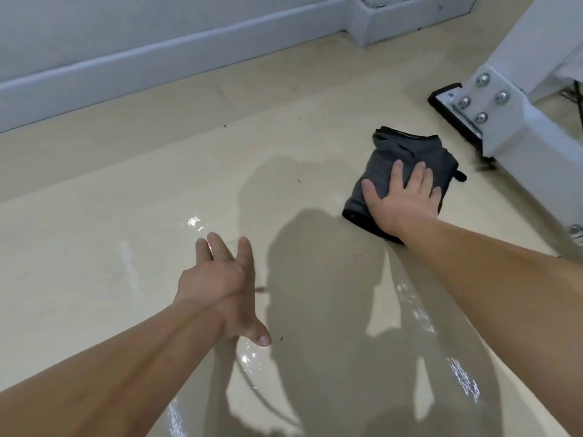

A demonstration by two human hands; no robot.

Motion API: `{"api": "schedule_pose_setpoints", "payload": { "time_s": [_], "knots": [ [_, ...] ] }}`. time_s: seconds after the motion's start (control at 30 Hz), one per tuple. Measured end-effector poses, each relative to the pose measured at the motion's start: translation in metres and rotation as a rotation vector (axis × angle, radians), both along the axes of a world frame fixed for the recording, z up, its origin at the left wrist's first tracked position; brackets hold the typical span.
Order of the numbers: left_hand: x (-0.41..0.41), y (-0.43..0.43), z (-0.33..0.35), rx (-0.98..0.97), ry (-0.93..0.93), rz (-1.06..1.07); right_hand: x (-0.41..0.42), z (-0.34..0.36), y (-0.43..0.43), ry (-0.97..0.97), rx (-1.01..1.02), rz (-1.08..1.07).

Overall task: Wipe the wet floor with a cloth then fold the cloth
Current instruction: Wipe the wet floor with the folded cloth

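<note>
- Dark grey cloth [407,159] lies folded in a thick oblong pad on the beige floor [94,216], just left of the white frame foot [511,121] and slightly nearer the person; not touching it.
- Cloth's long axis runs away from the person, far end leaning toward the frame foot. The black-trimmed hem is at the far end and a small black loop sticks out of the side facing the foot.
- Right hand [402,203] lies flat, palm down, on the near half of the cloth. Its fingers [398,175] are straight and slightly spread, pointing along the long axis. No pinch or curl.
- Left hand [220,285] is well left of the frame foot and much nearer the person, well apart from the cloth. Fingers are straight and spread, thumb out, holding nothing. Cannot tell if it touches the floor or is just above it.
- Wet sheen [194,222] glints on the floor left of the frame foot, by the left hand's fingertips, with more shiny streaks nearer the person.
- Frame foot carries four round bolts [481,79] and has a black pad [441,102] at its left edge.
- Pale skirting board [157,67] runs along the wall behind and left of the frame foot.
</note>
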State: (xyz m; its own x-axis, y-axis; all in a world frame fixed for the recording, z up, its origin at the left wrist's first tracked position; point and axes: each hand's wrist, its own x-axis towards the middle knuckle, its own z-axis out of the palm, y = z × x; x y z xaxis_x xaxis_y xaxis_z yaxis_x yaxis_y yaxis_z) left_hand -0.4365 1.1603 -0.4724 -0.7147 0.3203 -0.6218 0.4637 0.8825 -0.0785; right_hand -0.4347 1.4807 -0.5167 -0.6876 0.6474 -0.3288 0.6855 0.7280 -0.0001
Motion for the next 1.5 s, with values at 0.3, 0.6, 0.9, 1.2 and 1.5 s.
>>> {"api": "schedule_pose_setpoints", "payload": {
  "time_s": [0.3,0.6,0.9,1.2,1.5],
  "knots": [
    [0.0,-0.009,0.001,0.057,-0.011,0.0,0.015,-0.007,-0.099,0.049,0.049,0.01],
    [0.06,-0.042,0.007,0.243,0.183,-0.253,0.134,-0.012,-0.204,0.184,-0.061,0.485],
    [0.117,0.042,0.022,0.408,-0.038,-0.343,0.223,0.0,-0.043,0.085,0.027,0.036],
    [0.157,0.078,0.013,0.329,-0.128,-0.476,0.32,0.003,-0.055,-0.013,0.008,-0.481],
    [0.126,0.023,0.024,0.475,-0.014,-0.344,0.275,-0.013,-0.197,0.169,0.031,-0.192]
  ]
}}
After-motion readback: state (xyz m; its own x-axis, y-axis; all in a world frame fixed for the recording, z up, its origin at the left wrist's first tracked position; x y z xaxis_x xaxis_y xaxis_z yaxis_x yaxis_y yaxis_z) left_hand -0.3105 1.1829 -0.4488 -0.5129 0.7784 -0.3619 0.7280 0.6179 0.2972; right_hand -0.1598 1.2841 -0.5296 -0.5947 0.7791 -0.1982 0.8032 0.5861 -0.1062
